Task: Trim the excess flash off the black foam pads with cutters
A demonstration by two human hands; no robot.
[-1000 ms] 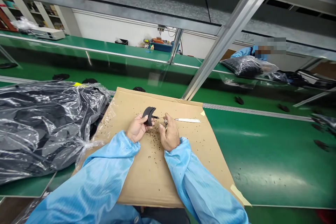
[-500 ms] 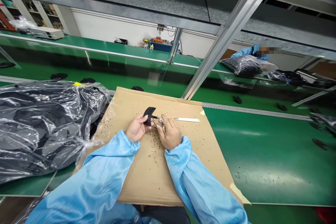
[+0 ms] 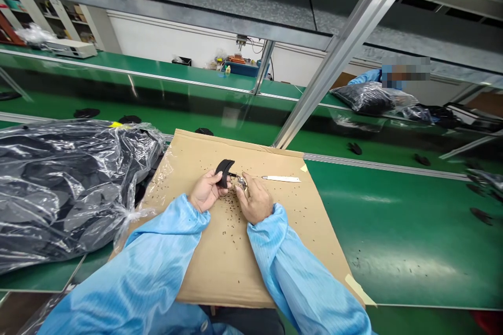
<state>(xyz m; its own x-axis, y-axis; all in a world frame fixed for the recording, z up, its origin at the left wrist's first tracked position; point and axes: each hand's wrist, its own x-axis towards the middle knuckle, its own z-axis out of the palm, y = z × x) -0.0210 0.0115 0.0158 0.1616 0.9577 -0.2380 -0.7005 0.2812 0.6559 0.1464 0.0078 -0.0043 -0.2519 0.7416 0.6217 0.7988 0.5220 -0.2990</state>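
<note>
My left hand [image 3: 206,191] pinches a curved black padded piece [image 3: 223,172] between thumb and fingers, holding it up above the brown paper. Close by on the right, my right hand [image 3: 254,199] is closed around a small shiny metal hand tool [image 3: 241,183]. The tool's dark narrow end points at the black piece's right side; whether they touch I cannot tell. Its exact kind is partly hidden by my fingers. Many tiny dark scraps [image 3: 231,209] lie under my hands. A white knife-like strip with a pointed grey end [image 3: 281,178] rests just beyond my right hand.
Brown paper [image 3: 220,272] covers the work surface, taped at its right corners. To the left lies a big clear bag of black pieces [image 3: 70,193]. A slanted metal post [image 3: 314,89] rises behind the paper. Black pieces [image 3: 354,148] lie on the green surface beyond, where a person works.
</note>
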